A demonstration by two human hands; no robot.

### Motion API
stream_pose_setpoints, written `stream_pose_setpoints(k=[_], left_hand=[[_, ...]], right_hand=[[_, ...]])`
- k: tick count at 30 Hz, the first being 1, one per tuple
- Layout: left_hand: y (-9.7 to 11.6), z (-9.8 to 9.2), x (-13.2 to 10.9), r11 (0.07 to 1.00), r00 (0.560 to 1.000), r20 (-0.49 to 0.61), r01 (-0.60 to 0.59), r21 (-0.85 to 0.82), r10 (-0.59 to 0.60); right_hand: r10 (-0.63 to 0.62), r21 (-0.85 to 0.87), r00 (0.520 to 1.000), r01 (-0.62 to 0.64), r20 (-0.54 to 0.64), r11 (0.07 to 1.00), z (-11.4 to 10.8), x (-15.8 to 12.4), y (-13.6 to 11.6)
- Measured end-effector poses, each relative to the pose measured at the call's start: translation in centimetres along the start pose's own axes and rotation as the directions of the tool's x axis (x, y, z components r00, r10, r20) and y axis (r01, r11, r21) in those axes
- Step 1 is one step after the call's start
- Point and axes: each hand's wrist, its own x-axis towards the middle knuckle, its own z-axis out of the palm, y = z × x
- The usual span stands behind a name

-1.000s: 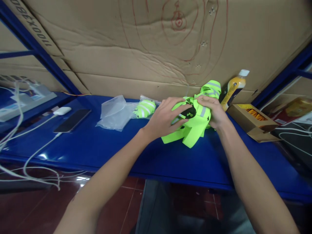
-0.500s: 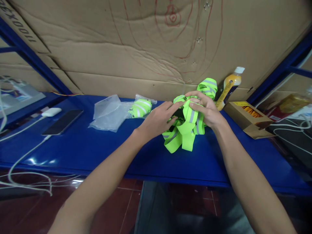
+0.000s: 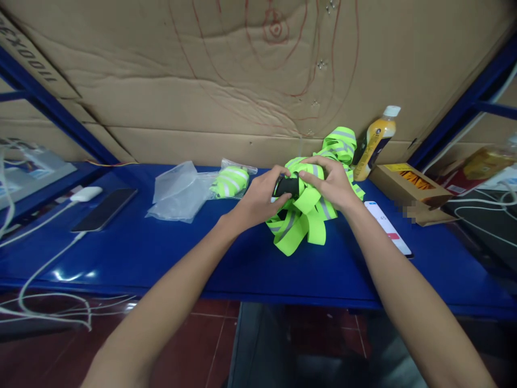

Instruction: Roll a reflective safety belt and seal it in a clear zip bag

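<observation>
A heap of neon yellow-green reflective straps [image 3: 291, 233] with grey stripes lies on the blue table. My left hand [image 3: 262, 198] is closed around a black piece [image 3: 287, 186] of the straps, thumb below and fingers above; whether it is a buckle or bare webbing I cannot tell. On the heap's right side, my right hand [image 3: 333, 182] grips the yellow-green webbing between thumb and fingers. Behind that hand, more coiled strap [image 3: 340, 141] rests against the cardboard. Left of my left hand sits a rolled reflective strap [image 3: 231, 182] in a clear bag.
Empty clear plastic bags [image 3: 175, 193] lie to the left, near a dark phone [image 3: 105, 210] with a cable and a white case [image 3: 86, 193]. Rightward stand a juice bottle [image 3: 376, 143] and an open carton [image 3: 407, 186]. A lit phone [image 3: 388, 228] lies beside my right forearm. Cardboard [image 3: 181, 108] backs the table.
My left hand has shifted its grip onto the black piece, which now shows more. A lit phone now appears on the table by my right forearm, and a small pixelated patch by the carton.
</observation>
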Motion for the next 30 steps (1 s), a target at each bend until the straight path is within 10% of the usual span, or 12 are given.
stream_pose_setpoints(k=[10,21,26,30], left_hand=[[-0.9,-0.8,0.0,0.969,0.988,0.065,-0.152,0.195,0.142],[-1.7,-1.4,-0.2,0.916,0.992,0.119,-0.089,0.39,0.046],[-4.0,-2.4,0.4,0.963,0.961,-0.239,0.188,0.191,-0.14],[-5.4,-4.6,1.1,0.9,0.858,-0.305,0.335,-0.279,-0.414]], right_hand=[[-0.015,0.076,0.999,0.013,0.031,0.997,0.2,-0.3,-0.6],[-0.041,-0.029,0.998,0.04,-0.038,0.999,-1.2,0.2,0.4],[0.089,0.082,0.996,-0.087,-0.02,0.993,-2.8,0.4,-0.3],[0.028,-0.047,0.993,-0.023,0.113,0.999,-3.4,0.1,-2.6]])
